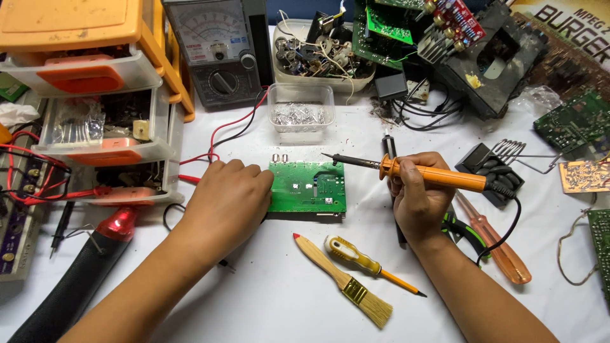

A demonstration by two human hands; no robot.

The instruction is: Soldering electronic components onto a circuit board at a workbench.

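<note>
White cloth is covering the workbench (pixel 267 292) we are looking down on, and clutter is crowding its far edge: an analogue multimeter (pixel 219 51), a white tub of loose parts (pixel 321 54), a small clear box (pixel 300 113) and a stack of orange-fronted plastic drawers (pixel 95 108) off to the left. We are seeing a green circuit board (pixel 308 186) lying flat in the middle of the cloth. Our left hand (pixel 225 202) is resting on the board's left edge with its fingers curled down over it, pinning it rather than lifting it. Our right hand (pixel 422 200) is closing its fingers fully around the orange handle of a soldering iron (pixel 406 169), whose dark tip is hovering above the board's upper right corner; we cannot tell whether it is touching. Nearer to us, a wooden-handled brush (pixel 343 279) and a yellow screwdriver (pixel 368 262) are lying side by side below the board.
</note>
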